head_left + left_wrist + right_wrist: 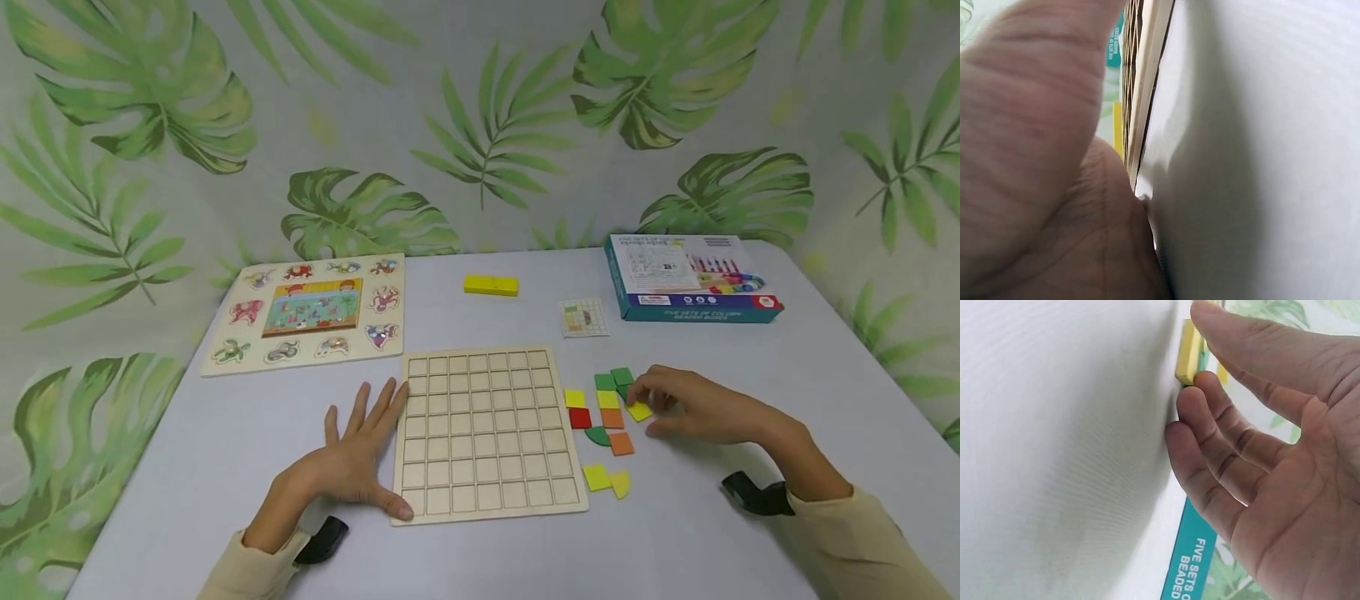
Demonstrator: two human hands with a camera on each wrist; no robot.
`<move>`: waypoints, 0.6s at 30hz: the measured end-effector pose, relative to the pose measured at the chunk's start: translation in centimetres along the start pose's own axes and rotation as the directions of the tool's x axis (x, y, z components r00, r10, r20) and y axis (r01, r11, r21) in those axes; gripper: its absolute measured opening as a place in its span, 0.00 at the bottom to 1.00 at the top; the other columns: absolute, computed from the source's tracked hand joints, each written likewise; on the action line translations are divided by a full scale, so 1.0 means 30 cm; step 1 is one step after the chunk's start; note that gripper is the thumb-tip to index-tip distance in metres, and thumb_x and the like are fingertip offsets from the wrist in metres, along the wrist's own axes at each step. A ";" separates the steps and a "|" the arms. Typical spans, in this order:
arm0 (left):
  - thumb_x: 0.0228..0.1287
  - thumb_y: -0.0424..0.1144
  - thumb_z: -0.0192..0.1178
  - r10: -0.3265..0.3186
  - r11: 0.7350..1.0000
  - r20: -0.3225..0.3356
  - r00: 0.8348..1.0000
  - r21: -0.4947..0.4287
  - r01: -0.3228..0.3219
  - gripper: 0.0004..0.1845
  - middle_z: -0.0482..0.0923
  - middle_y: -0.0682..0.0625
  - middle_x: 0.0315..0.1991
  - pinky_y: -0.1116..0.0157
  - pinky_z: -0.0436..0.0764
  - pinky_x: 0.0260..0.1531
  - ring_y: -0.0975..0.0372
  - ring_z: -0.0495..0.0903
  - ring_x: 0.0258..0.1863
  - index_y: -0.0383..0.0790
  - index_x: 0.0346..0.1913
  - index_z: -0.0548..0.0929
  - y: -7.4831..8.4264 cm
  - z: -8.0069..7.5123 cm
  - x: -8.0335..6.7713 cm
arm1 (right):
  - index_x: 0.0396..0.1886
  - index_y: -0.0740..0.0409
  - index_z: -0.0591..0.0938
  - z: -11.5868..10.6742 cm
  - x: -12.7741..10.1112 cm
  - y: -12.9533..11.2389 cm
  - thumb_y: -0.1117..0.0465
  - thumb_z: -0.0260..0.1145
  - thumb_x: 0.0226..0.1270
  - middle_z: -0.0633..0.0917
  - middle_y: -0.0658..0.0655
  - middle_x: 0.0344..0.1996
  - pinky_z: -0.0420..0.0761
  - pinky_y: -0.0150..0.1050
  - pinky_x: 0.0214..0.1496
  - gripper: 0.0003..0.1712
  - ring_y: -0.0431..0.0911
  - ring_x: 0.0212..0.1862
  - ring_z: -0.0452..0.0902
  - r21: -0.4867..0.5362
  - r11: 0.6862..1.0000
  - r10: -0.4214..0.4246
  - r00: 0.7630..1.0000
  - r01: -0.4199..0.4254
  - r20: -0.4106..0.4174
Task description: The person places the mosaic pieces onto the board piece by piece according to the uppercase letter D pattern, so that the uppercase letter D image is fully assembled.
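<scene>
- Backdrop (517,100): white cloth w/ green leaf print, behind everything at 12 o'clock (clock centred on grid board, 12 = far side).
- Worktop (480,562): white cover, carries all the pcs.
- Grid board (491,446): wooden, 7 rows x 7 cols, flat, approx. mid worktop.
- Animal board (358,350): wooden, flat at 10 o'clock, animal pics round a central sea scene; near-R corner right by grid board's far-L corner.
- Box (690,279): teal sides, "FIVE SETS OF COLUMN BEADED BOXES" text, flat at 2 o'clock.
- L hand (348,462): 9 o'clock, grip spread, fingertip at board's L edge, thumb on near-L corner.
- R hand (701,408): 3 o'clock, grip w/ fingers bent, tips at a yellow tile (640,412); can't tell if it's pinched.
- Yellow block (491,286): long, 12 o'clock, well apart from board.
- Card (585,318): small, printed coloured grid, 1 o'clock, near box.
- Loose tiles: cluster at 3 o'clock by board's R edge, incl. red square (580,418), orange square (622,444), green squares (622,377), green quarter-round (597,436). Yellow square (597,477) + yellow quarter-round (620,484) at 4 o'clock, approx. touching.
</scene>
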State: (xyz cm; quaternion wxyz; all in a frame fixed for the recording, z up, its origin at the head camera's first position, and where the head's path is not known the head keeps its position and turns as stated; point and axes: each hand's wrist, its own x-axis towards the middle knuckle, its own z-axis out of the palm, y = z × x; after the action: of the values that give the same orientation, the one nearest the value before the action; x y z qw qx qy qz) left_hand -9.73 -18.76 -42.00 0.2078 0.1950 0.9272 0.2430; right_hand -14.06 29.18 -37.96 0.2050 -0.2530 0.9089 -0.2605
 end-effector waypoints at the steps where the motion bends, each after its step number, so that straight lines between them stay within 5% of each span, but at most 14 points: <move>1: 0.21 0.75 0.77 0.000 1.000 -0.002 1.000 0.012 0.000 0.87 0.20 0.46 0.81 0.29 0.17 0.61 0.43 0.13 0.76 0.51 0.81 0.29 -0.003 0.004 0.001 | 0.50 0.49 0.81 0.000 0.001 0.001 0.60 0.75 0.61 0.80 0.47 0.44 0.81 0.33 0.49 0.18 0.44 0.45 0.75 -0.004 1.000 -0.001 1.000 0.001 -0.002; 10: 0.17 0.73 0.79 0.018 1.000 0.048 0.999 -0.011 -0.018 0.90 0.17 0.44 0.80 0.29 0.14 0.59 0.41 0.11 0.75 0.49 0.81 0.29 -0.003 -0.016 -0.014 | 0.48 0.48 0.81 0.012 0.025 0.006 0.62 0.75 0.60 0.81 0.46 0.43 0.81 0.32 0.46 0.18 0.42 0.43 0.75 -0.057 0.998 0.007 1.000 -0.008 -0.029; 18: 0.18 0.67 0.83 -0.022 0.998 0.083 0.996 0.061 0.017 0.89 0.22 0.41 0.81 0.25 0.25 0.62 0.39 0.18 0.77 0.47 0.81 0.33 0.027 -0.055 0.006 | 0.48 0.49 0.82 0.004 0.025 0.005 0.61 0.76 0.59 0.82 0.46 0.43 0.81 0.31 0.45 0.18 0.42 0.44 0.75 -0.074 0.996 0.038 0.999 -0.040 -0.027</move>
State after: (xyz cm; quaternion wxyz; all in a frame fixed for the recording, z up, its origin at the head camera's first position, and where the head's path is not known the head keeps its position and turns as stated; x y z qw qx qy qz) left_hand -10.46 -18.62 -40.29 0.2430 0.2019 0.9264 0.2047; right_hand -14.65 28.81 -38.33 0.1889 -0.2391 0.9254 -0.2254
